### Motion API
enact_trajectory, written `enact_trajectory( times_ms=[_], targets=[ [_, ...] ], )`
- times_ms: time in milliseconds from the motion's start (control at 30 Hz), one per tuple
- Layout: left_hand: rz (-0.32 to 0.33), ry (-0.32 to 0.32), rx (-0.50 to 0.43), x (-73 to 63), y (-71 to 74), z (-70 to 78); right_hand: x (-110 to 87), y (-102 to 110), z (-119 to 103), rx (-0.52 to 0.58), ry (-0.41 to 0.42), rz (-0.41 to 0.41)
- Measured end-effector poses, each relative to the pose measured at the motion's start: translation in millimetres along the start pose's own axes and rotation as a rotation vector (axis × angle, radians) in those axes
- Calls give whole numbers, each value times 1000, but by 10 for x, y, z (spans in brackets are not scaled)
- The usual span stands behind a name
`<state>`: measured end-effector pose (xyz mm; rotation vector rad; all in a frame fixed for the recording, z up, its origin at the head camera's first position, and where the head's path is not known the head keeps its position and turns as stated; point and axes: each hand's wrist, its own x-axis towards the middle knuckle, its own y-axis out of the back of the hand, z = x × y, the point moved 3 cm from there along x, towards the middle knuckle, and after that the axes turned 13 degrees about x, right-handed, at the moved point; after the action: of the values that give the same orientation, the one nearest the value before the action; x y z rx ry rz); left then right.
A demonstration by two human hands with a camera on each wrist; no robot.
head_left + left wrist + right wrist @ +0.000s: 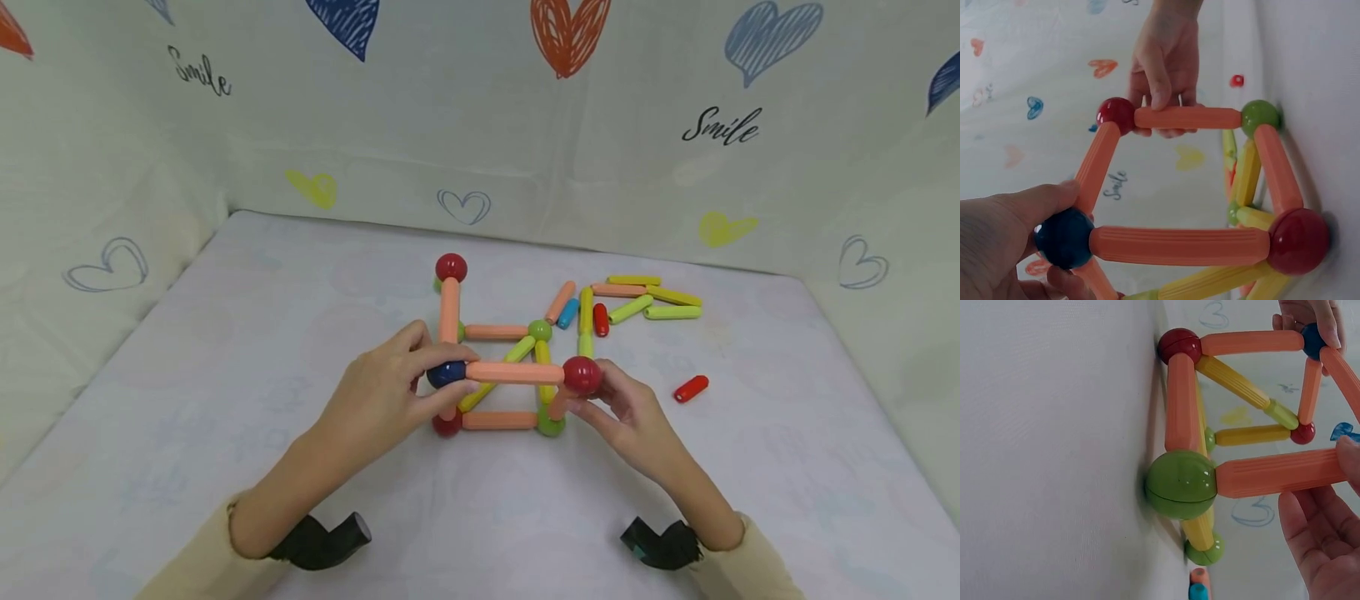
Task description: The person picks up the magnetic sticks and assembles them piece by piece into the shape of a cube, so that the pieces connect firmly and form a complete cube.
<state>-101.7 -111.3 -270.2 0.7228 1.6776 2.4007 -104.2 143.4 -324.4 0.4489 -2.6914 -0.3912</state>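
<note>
A frame of magnetic rods and balls stands on the table. My left hand (pixel 382 383) pinches the dark blue ball (pixel 446 374) at its upper front left corner between thumb and fingers. From that ball a salmon rod (pixel 514 373) runs across to a red ball (pixel 582 376). Just below the red ball, my right hand (pixel 630 421) grips an upright salmon rod (pixel 1279 473), thumb on one side, fingers on the other. The upright's lower end meets a green ball (pixel 1182 484). Another red ball (pixel 451 267) tops the far left corner. Yellow-and-lime rods (pixel 1235 382) brace the sides diagonally.
Behind the frame to the right lie several loose rods: lime (pixel 672 312), yellow (pixel 633 281), salmon (pixel 561 302) and a short blue one (pixel 568 313). A short red rod (pixel 691 388) lies apart at the right. A printed cloth backdrop (pixel 480 125) rises behind the table.
</note>
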Motion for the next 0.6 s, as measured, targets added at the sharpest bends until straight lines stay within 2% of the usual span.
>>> enact_trajectory(
  times_ms=[133, 300, 367, 600],
  targets=[
    [-32, -29, -6, 1, -2, -18, -4, 20, 11, 28, -14, -24],
    [-180, -24, -95, -4, 4, -91, -1, 24, 22, 35, -50, -32],
    [-221, -22, -132, -8, 11, -113, 5, 28, 24, 27, -59, -42],
    [-241, -27, -210, 1, 19, -129, 9, 191, -4, -62, -113, -45]
  ],
)
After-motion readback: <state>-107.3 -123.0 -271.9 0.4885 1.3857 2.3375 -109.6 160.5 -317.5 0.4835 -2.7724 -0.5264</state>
